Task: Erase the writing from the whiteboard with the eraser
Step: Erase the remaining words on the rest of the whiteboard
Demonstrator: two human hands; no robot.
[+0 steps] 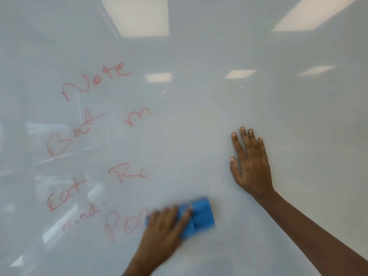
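A glossy whiteboard (199,108) fills the view. Red handwriting (83,136) covers its left half in several rows, among them "Note", "Bat m", "Eat Re", "wind" and "Poc". My left hand (163,230) presses a blue eraser (201,216) flat against the board at the bottom middle, just right of the "Poc" word; hand and eraser are motion-blurred. My right hand (251,162) lies flat on the board to the right, fingers spread, holding nothing. The board's right half bears no writing.
Ceiling lights (139,14) and room shapes reflect in the board's shiny surface. No edge or tray of the board is in view.
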